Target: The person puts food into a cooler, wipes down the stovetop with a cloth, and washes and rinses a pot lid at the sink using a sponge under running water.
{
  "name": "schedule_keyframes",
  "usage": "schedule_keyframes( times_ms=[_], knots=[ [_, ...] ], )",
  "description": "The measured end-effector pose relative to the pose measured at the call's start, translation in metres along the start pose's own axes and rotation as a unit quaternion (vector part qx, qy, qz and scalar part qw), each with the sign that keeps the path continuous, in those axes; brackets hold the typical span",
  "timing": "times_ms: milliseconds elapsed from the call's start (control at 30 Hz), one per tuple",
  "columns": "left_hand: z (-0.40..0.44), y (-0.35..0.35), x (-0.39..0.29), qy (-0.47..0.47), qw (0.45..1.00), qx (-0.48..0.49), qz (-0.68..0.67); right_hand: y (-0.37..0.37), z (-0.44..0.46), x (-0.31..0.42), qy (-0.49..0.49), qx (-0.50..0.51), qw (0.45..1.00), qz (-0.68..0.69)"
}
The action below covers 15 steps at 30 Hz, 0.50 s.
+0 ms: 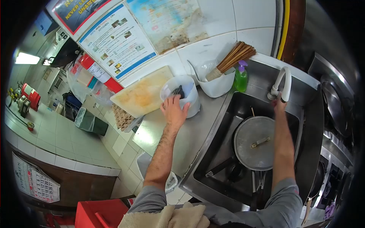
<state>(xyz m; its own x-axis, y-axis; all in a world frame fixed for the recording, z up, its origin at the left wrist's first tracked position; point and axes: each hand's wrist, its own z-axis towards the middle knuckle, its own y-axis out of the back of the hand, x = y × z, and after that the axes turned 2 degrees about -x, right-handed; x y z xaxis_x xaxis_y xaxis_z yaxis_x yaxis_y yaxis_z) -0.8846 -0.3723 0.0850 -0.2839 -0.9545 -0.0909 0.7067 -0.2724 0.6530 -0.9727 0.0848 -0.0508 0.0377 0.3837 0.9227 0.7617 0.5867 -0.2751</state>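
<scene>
My left hand (175, 111) reaches over the near rim of a white plastic tub (195, 104) on the steel counter. Its thumb stands apart from the fingers, and the fingertips are at a dark, crumpled scouring pad (178, 91) inside; a firm grip does not show. At the back right of the sink, my right hand (279, 106) is at the white faucet (286, 81), its fingers closed and partly hidden behind the spout. Below, a round metal lid (253, 138) with a bar handle covers a pan in the dark sink (213, 150).
A bamboo brush (237, 57) stands in a cut white container (216, 88) beside a green soap bottle (240, 78). Left of the tub lean a stained cutting board (142, 93) and egg trays (122, 117). Pan handles (220, 167) stick out in the sink. A stove (334, 182) stands right.
</scene>
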Motion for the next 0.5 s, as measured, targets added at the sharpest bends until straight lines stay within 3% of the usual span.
schedule_keyframes(
  times_ms=[33,67,100,133,200,267,333,367,433,467,500],
  knots=[
    [-0.006,-0.007,0.011,0.022,0.998,0.061,0.007,-0.017,-0.016,-0.009,-0.001,-0.052,0.996,0.075],
    [-0.009,-0.012,0.017,0.043,0.991,0.122,0.012,-0.030,-0.033,-0.018,-0.075,-0.019,0.997,0.021],
    [-0.010,-0.014,0.019,0.045,0.992,0.118,0.006,-0.052,-0.074,-0.014,-0.058,0.077,0.995,0.029],
    [-0.009,-0.016,0.021,0.046,0.993,0.109,-0.012,-0.080,-0.124,-0.012,0.005,0.139,0.989,0.051],
    [-0.015,-0.012,0.025,0.049,0.993,0.105,-0.033,-0.131,-0.202,0.000,0.115,0.294,0.948,-0.035],
    [-0.017,-0.010,0.026,0.037,0.994,0.088,-0.050,-0.172,-0.284,0.030,0.327,0.356,0.862,-0.151],
    [-0.022,-0.005,0.028,0.035,0.993,0.102,-0.056,-0.217,-0.305,0.023,0.500,0.431,0.711,-0.241],
    [-0.027,-0.002,0.029,0.034,0.991,0.118,-0.055,-0.236,-0.317,0.016,0.501,0.429,0.711,-0.245],
    [-0.034,0.010,0.028,0.018,0.991,0.112,-0.073,-0.264,-0.332,0.003,0.431,0.433,0.585,-0.533],
    [-0.038,0.016,0.028,0.003,0.990,0.107,-0.087,-0.271,-0.334,-0.002,0.428,0.431,0.586,-0.536],
    [-0.042,0.022,0.029,0.001,0.990,0.112,-0.091,-0.275,-0.337,-0.006,0.387,0.430,0.518,-0.630]
  ],
)
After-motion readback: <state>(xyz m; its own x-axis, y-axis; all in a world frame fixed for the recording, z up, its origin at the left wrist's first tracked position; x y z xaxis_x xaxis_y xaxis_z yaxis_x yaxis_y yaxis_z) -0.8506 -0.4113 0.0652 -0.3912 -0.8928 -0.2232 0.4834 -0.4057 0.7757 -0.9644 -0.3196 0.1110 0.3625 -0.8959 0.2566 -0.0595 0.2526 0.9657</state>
